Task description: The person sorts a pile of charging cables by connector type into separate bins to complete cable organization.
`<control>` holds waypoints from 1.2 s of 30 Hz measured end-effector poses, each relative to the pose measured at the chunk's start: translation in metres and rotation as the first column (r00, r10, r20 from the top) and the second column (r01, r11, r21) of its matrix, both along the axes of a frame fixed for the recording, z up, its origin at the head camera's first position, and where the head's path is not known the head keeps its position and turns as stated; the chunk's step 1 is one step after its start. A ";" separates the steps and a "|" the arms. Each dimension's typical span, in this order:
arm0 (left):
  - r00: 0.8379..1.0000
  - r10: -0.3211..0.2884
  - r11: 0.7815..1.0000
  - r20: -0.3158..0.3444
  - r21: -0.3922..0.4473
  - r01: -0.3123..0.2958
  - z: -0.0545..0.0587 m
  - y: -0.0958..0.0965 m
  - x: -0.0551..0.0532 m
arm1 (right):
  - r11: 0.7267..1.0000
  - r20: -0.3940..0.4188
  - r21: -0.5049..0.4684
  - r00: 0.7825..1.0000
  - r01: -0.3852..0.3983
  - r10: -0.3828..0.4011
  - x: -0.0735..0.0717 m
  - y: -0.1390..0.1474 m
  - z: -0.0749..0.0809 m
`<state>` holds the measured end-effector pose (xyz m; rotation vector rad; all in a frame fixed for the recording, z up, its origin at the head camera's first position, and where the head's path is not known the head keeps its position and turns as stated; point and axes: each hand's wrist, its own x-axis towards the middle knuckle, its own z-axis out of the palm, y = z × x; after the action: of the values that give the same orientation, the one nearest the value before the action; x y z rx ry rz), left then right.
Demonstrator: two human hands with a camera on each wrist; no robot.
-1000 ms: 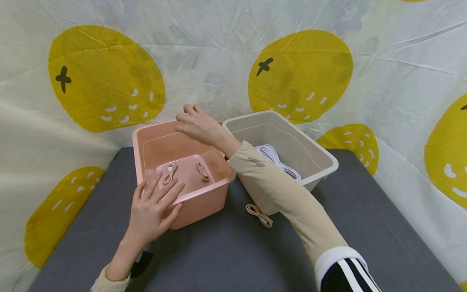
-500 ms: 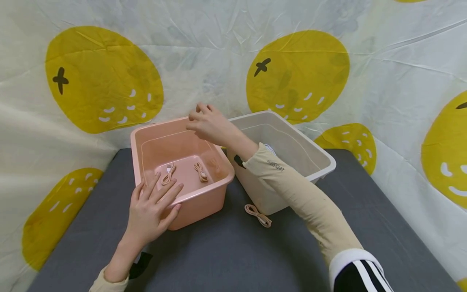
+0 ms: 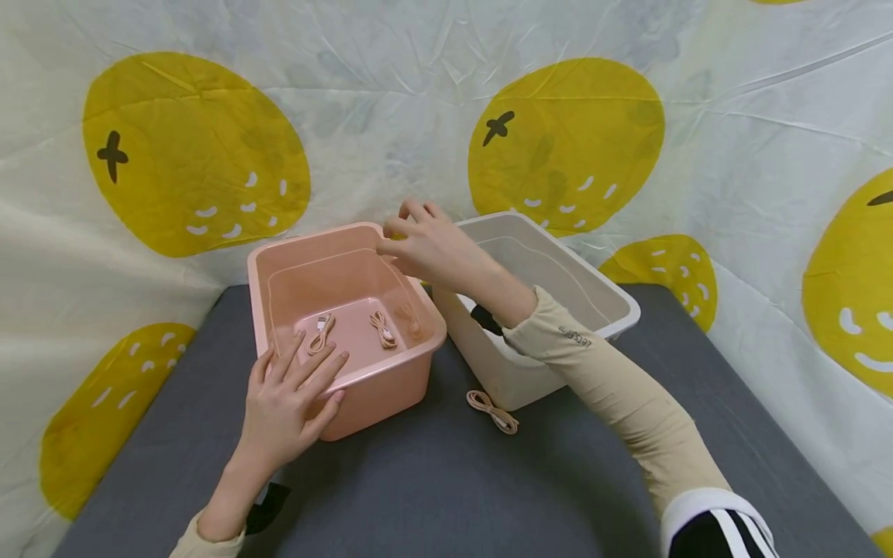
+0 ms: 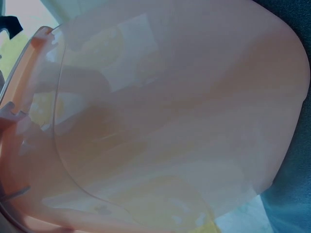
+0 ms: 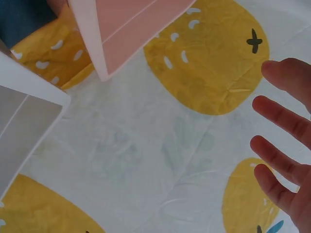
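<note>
My left hand (image 3: 282, 407) rests with extended fingers over the near left rim of a pink plastic tub (image 3: 391, 399). Two coiled pinkish cables, one left (image 3: 322, 334) and one right (image 3: 382, 329), lie on the tub's floor. Above the gap between this tub and an off-white tub (image 3: 512, 380) hovers my right hand (image 3: 443, 252), nothing in its grasp. The right wrist view shows those fingers (image 5: 279, 116) spread apart. On the table, by the off-white tub's near corner, lies another coiled pinkish cable (image 3: 492, 411). The right forearm hides much of the off-white tub's inside.
Both tubs stand on a dark grey table (image 3: 432, 496), close together at their near sides. A white cloth (image 3: 377, 155) with yellow fruit prints hangs behind and around it. In the left wrist view, the pink tub's outer wall (image 4: 194, 126) fills most of the picture.
My right hand has shifted rightward, from over the pink tub to between the two tubs, its forearm swinging right too. The left hand keeps its place on the rim.
</note>
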<state>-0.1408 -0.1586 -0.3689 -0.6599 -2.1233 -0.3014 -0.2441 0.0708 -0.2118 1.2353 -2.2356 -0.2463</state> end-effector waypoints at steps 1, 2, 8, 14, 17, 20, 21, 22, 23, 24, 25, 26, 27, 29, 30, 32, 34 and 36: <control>1.000 0.000 1.000 0.001 0.001 0.000 0.000 0.000 0.000 | 1.000 0.000 -0.001 1.000 0.001 -0.001 0.003 0.002 0.001; 1.000 0.000 1.000 0.001 0.001 0.000 0.000 0.000 0.000 | 1.000 0.001 -0.002 1.000 0.001 -0.001 0.006 0.004 0.001; 1.000 -0.002 1.000 0.003 0.002 0.002 -0.001 -0.001 -0.001 | 1.000 -0.003 -0.004 1.000 -0.008 0.008 0.020 0.016 0.001; 1.000 -0.002 1.000 0.002 0.002 0.002 0.000 -0.001 -0.001 | 0.998 -0.041 -0.038 0.998 -0.055 0.053 0.033 0.030 0.000; 1.000 -0.002 1.000 0.004 0.003 0.002 0.000 -0.001 -0.001 | 0.996 -0.067 -0.047 0.995 -0.071 0.067 0.041 0.037 -0.001; 1.000 -0.003 1.000 0.005 0.004 0.003 0.001 -0.002 -0.001 | 0.996 -0.069 -0.057 0.995 -0.074 0.070 0.050 0.044 -0.004; 1.000 -0.004 1.000 0.005 0.004 0.004 0.001 -0.002 -0.001 | 0.996 -0.067 -0.060 0.995 -0.073 0.068 0.053 0.047 -0.005; 1.000 -0.004 1.000 0.005 0.004 0.004 0.001 -0.002 -0.001 | 0.995 -0.063 -0.064 0.996 -0.072 0.068 0.056 0.049 -0.006; 1.000 -0.004 1.000 0.006 0.003 0.004 0.001 -0.002 -0.001 | 0.995 -0.060 -0.065 0.996 -0.071 0.067 0.058 0.052 -0.007; 1.000 -0.004 1.000 0.007 0.003 0.004 0.000 -0.002 -0.001 | 0.996 -0.061 -0.064 0.996 -0.068 0.064 0.061 0.054 -0.009; 1.000 -0.003 1.000 0.009 0.000 0.003 0.000 -0.002 -0.001 | 0.996 -0.065 -0.064 0.996 -0.064 0.060 0.063 0.056 -0.011; 1.000 -0.003 1.000 0.010 -0.001 0.003 0.000 -0.003 -0.001 | 0.996 -0.072 -0.061 0.996 -0.058 0.053 0.066 0.058 -0.013; 1.000 -0.002 1.000 0.013 -0.005 0.002 -0.001 -0.003 0.000 | 0.997 -0.082 -0.058 0.996 -0.052 0.047 0.068 0.061 -0.015; 1.000 -0.001 1.000 0.015 -0.008 0.002 -0.001 -0.003 0.000 | 0.998 -0.097 -0.056 0.995 -0.042 0.036 0.072 0.064 -0.020; 1.000 -0.001 1.000 0.017 -0.012 0.001 -0.001 -0.003 0.000 | 0.998 -0.106 -0.055 0.994 -0.035 0.029 0.075 0.066 -0.023; 1.000 -0.002 1.000 0.015 -0.011 0.002 -0.002 -0.003 0.000 | 0.998 -0.122 -0.051 0.992 -0.021 0.015 0.079 0.070 -0.029; 1.000 -0.005 1.000 0.011 -0.006 0.005 -0.002 -0.003 -0.001 | 0.998 -0.135 -0.057 0.991 -0.017 0.009 0.082 0.073 -0.035; 1.000 -0.009 1.000 0.008 -0.001 0.009 -0.002 -0.002 -0.001 | 0.998 -0.147 -0.060 0.989 -0.013 0.004 0.086 0.076 -0.041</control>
<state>-0.1420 -0.1608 -0.3705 -0.6699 -2.1285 -0.3085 -0.1585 0.1466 -0.2532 1.1564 -2.0964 -0.2553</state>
